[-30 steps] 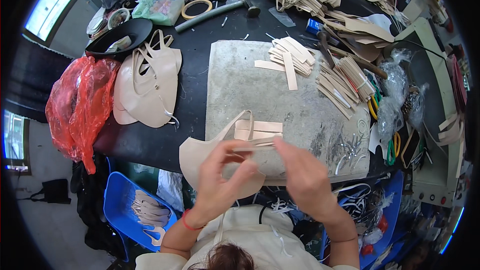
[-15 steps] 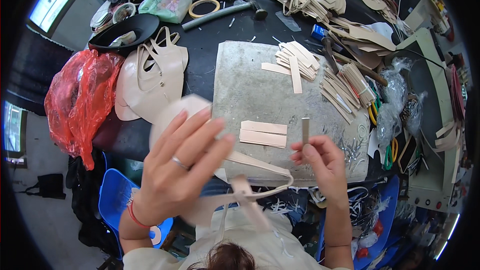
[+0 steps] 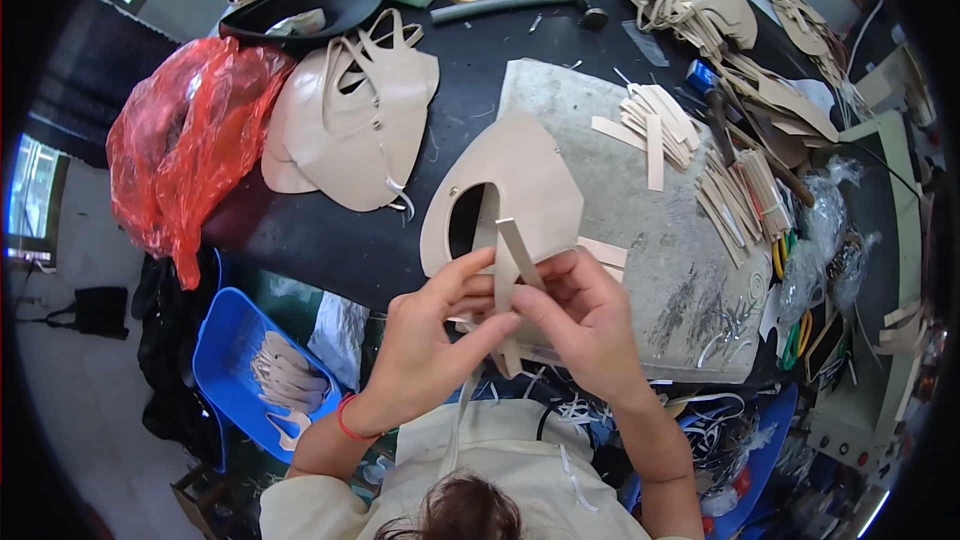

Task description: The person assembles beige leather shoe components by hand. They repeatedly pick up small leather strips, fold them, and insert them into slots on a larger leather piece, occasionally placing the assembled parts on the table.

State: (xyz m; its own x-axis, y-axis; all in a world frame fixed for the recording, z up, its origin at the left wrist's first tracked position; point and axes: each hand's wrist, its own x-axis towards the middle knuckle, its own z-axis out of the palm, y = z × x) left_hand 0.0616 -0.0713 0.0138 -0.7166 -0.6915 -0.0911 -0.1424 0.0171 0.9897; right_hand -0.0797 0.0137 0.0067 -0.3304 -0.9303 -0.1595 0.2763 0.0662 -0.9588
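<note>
A beige leather bag piece [image 3: 540, 170] with an oval opening and a small metal stud lies over the near left edge of the grey work board. Its strap comes toward me, and my left hand [image 3: 435, 325] pinches this strap between thumb and fingers. Close beside it, my right hand [image 3: 585, 325] grips a narrow, flat grey-brown strip [image 3: 515, 240] between thumb and fingers. The strip slants across the strap, its far end pointing up and left. Fingers hide where the two meet. Partly behind the bag piece sit flat pale strips [image 3: 608, 255].
The grey board [image 3: 660, 330] carries piled leather strips [image 3: 660, 125] and bundled ones [image 3: 740, 200]. More bag pieces [image 3: 350, 130] lie left, beside a red plastic bag [image 3: 195, 150]. A hammer [image 3: 520, 5] rests at the back. Blue bins [image 3: 225, 350] stand below the table's near edge.
My left hand, blurred before, has come down and taken the bag piece's strap. The bag piece now lies farther out. My right hand has brought the strip against the strap. The view has shifted.
</note>
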